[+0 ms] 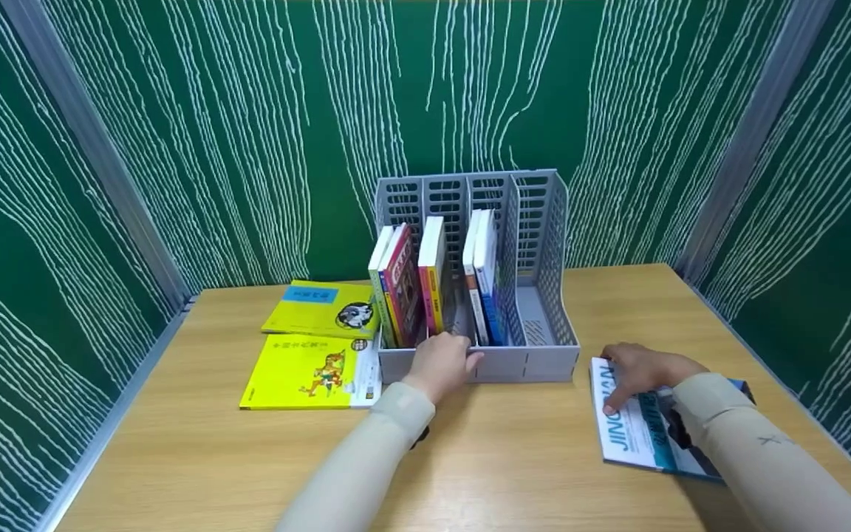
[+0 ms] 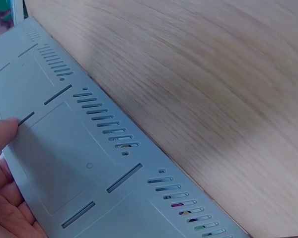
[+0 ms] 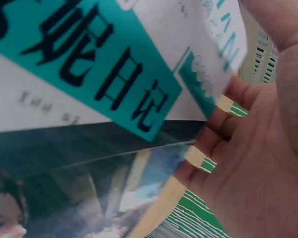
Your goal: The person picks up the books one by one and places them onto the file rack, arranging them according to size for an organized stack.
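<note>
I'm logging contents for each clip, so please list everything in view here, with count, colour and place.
Rack: one, grey, four compartments, standing on the table near the back wall
Upright books: at least five, mixed colours, in the rack's three left compartments
Yellow books: two, lying left of the rack
White-and-teal book: one, right of the rack, partly hidden by the right arm
Table: one, light wood, under everything
Wall panels: three, green with white wavy lines, back and both sides
Posts: two, grey, at the wall corners
Left hand: one, gripping the rack's front edge
Right hand: one, holding the white-and-teal book
Sleeves: two, beige, one per arm
</note>
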### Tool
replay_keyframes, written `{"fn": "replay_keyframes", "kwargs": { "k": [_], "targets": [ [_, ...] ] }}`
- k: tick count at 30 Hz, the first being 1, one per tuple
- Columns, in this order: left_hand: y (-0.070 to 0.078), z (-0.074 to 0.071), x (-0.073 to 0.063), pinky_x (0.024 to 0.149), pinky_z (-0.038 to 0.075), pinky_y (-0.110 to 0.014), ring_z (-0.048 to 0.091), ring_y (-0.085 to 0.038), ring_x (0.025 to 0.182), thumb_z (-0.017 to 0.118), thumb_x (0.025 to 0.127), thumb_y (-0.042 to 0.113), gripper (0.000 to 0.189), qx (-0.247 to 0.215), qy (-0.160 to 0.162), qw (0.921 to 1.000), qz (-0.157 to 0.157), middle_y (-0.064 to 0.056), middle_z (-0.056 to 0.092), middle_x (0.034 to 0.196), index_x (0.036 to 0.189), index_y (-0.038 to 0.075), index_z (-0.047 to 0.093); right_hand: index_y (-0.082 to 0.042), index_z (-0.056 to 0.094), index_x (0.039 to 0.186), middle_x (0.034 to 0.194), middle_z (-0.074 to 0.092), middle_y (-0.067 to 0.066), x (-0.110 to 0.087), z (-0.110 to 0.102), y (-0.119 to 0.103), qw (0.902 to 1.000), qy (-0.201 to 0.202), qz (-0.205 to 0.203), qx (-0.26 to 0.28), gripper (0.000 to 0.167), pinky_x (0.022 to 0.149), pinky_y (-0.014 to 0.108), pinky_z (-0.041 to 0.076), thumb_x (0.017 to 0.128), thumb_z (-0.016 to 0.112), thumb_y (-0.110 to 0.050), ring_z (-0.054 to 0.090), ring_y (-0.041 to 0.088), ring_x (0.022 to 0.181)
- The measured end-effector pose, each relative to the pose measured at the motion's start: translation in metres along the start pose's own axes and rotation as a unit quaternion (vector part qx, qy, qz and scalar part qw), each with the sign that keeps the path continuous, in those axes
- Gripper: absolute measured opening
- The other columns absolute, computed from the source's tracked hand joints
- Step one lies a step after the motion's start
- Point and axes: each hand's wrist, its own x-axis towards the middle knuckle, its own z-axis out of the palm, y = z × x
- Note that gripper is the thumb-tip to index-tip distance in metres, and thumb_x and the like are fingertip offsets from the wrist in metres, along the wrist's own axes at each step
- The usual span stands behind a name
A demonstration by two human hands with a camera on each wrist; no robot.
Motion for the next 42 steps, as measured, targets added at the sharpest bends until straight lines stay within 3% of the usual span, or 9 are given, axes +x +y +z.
{"fn": "replay_keyframes", "kwargs": {
  "k": [4,8,15,18,21,24,29,33,42],
  "targets": [
    [0.0,0.002,0.001,0.074,0.063,-0.043,0.077,-0.026,0.08,0.068,0.108,0.04,0.036,-0.011,-0.004,0.9999,-0.002,-0.008,0.08,0.088,0.094,0.008,0.078,0.013,0.039,0.157,0.154,0.045,0.04,-0.003,0.0,0.003,0.9999,0.016,0.002,0.005,0.123,0.119,0.075,0.038,0.075,0.095,-0.059,0.051,0.052,0.131],
    [-0.001,0.002,0.002,0.074,0.063,-0.043,0.076,-0.026,0.08,0.067,0.108,0.04,0.036,-0.016,-0.006,0.9999,-0.002,-0.008,0.08,0.088,0.096,0.008,0.078,0.016,0.034,0.16,0.161,0.039,0.043,-0.008,-0.001,0.007,0.9975,0.036,-0.007,0.061,0.122,0.123,0.076,0.031,0.083,0.09,-0.059,0.046,0.057,0.142],
    [0.0,0.002,-0.001,0.074,0.063,-0.043,0.075,-0.026,0.079,0.067,0.109,0.04,0.036,-0.022,-0.008,0.9997,-0.002,-0.008,0.079,0.088,0.097,0.008,0.078,0.017,0.031,0.161,0.164,0.036,0.043,-0.016,-0.005,0.011,0.9901,0.088,-0.019,0.107,0.1,0.123,0.077,0.029,0.105,0.063,-0.06,0.043,0.058,0.145],
    [0.001,0.001,-0.002,0.074,0.063,-0.043,0.074,-0.025,0.078,0.067,0.108,0.04,0.035,-0.026,-0.011,0.9996,-0.004,-0.008,0.079,0.087,0.097,0.008,0.078,0.016,0.03,0.162,0.161,0.039,0.042,-0.019,-0.007,0.01,0.986,0.107,-0.016,0.127,0.095,0.123,0.077,0.029,0.11,0.052,-0.06,0.046,0.055,0.14],
    [0.002,0.0,-0.002,0.074,0.063,-0.042,0.073,-0.024,0.077,0.067,0.109,0.04,0.035,-0.029,-0.012,0.9995,-0.006,-0.007,0.079,0.087,0.097,0.008,0.078,0.013,0.033,0.162,0.148,0.051,0.036,-0.023,-0.011,0.007,0.9798,0.125,-0.015,0.156,0.09,0.119,0.072,0.041,0.112,0.047,-0.061,0.053,0.049,0.13],
    [0.002,-0.001,-0.003,0.074,0.063,-0.042,0.075,-0.025,0.079,0.067,0.109,0.04,0.036,-0.025,-0.008,0.9997,-0.003,-0.007,0.079,0.088,0.097,0.008,0.078,0.009,0.042,0.156,0.131,0.059,0.028,-0.027,-0.017,0.004,0.9729,0.142,-0.018,0.182,0.081,0.103,0.054,0.053,0.113,0.046,-0.059,0.06,0.039,0.118],
    [0.0,-0.001,-0.003,0.075,0.064,-0.045,0.078,-0.028,0.083,0.068,0.108,0.04,0.035,-0.01,0.005,0.9999,0.003,-0.008,0.081,0.089,0.093,0.009,0.077,0.007,0.041,0.158,0.122,0.063,0.021,-0.035,-0.027,-0.002,0.9654,0.162,-0.024,0.203,0.08,0.085,0.031,0.051,0.113,0.045,-0.059,0.065,0.026,0.103],
    [-0.001,-0.002,-0.003,0.076,0.063,-0.047,0.078,-0.029,0.084,0.067,0.109,0.039,0.035,-0.018,-0.004,0.9998,0.001,-0.009,0.08,0.09,0.095,0.008,0.076,0.006,0.029,0.166,0.124,0.064,0.022,-0.041,-0.033,-0.004,0.957,0.168,-0.017,0.236,0.088,0.08,0.027,0.055,0.112,0.043,-0.062,0.068,0.023,0.098],
    [-0.002,-0.007,-0.003,0.081,0.062,-0.044,0.074,-0.025,0.087,0.063,0.111,0.037,0.031,-0.089,-0.025,0.9956,-0.016,-0.009,0.078,0.098,0.106,0.007,0.074,-0.001,0.05,0.149,0.113,0.068,0.014,-0.05,-0.043,-0.011,0.9237,0.249,-0.047,0.287,0.064,0.073,0.025,0.06,0.114,0.046,-0.054,0.071,0.013,0.086]
  ]
}}
